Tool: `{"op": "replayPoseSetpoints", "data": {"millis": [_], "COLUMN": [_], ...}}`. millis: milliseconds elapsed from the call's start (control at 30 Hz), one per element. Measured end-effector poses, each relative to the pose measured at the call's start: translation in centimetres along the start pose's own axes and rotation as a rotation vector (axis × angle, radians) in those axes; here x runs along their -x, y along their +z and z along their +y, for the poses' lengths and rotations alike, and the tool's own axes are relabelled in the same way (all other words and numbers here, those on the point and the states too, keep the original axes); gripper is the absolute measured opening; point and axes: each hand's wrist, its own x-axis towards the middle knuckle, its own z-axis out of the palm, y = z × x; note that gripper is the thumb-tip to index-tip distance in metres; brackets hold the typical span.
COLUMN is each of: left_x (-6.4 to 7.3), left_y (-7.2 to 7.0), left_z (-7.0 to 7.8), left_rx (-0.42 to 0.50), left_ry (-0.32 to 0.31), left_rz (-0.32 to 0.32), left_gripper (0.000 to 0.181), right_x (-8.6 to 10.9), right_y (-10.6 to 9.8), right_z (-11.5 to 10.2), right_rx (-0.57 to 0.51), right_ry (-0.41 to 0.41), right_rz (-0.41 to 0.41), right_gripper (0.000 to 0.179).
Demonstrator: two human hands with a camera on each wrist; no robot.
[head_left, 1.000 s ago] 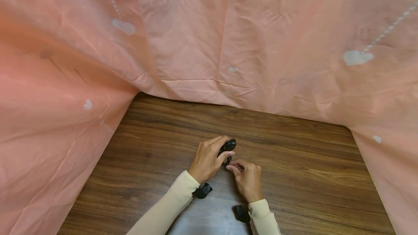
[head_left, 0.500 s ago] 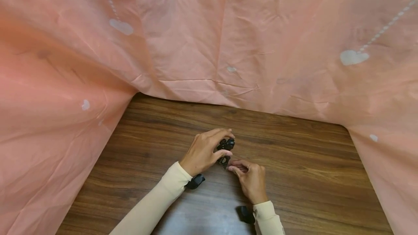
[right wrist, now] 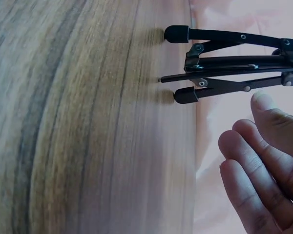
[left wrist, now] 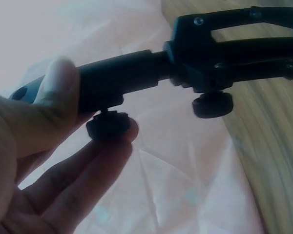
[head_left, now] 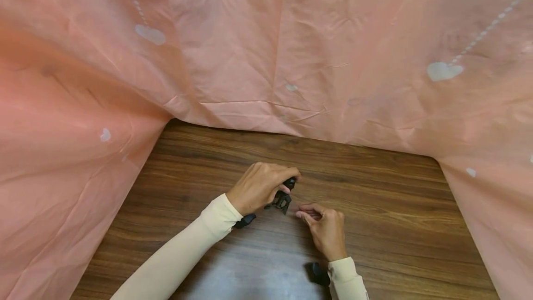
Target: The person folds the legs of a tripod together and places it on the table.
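My left hand (head_left: 258, 186) grips the upper column of a small black tripod (left wrist: 117, 75), thumb laid along the tube. In the left wrist view, its fingertips touch a black knob (left wrist: 109, 126) under the column, while a second knob (left wrist: 213, 105) sits nearer the leg joint. The tripod's legs (right wrist: 229, 34) are folded close together and point down in the right wrist view. Their rubber feet (right wrist: 186, 95) are close over the table. My right hand (head_left: 326, 230) is apart from the tripod, to its right, fingers loosely bent with nothing between them.
A brown wood-grain table (head_left: 387, 207) lies beneath both hands. Pink cloth (head_left: 241, 59) with white hearts hangs along the back and both sides. Black wrist cameras (head_left: 318, 273) are strapped under the cream sleeves (head_left: 347, 277).
My right hand has drawn off to the right, away from the tripod's legs. Above the tripod, my left fingers lifted and then came down round its upper part again.
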Motion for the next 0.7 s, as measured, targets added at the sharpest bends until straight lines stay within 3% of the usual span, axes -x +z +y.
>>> {"op": "replayPoseSetpoints", "data": {"millis": [167, 333, 467, 700], "left_x": [0.3, 0.7, 1.2, 1.7], "left_y": [0.2, 0.0, -0.2, -0.5], "left_z": [-0.6, -1.3, -1.8, -1.8], "left_rx": [0.018, 0.079, 0.133, 0.271], "left_ry": [-0.034, -0.078, -0.108, -0.220], "left_rz": [0.059, 0.164, 0.251, 0.389], "left_gripper": [0.032, 0.032, 0.030, 0.030], "right_x": [0.0, -0.3, -0.5, -0.8], "right_y": [-0.5, -1.2, -1.7, -1.6], "right_z": [-0.2, -0.5, -0.5, -0.7], "right_rx": [0.014, 0.021, 0.068, 0.093], "right_ry": [-0.014, -0.012, -0.046, -0.091], "right_rz": [0.010, 0.028, 0.039, 0.000], "right_gripper": [0.017, 0.025, 0.043, 0.078]}}
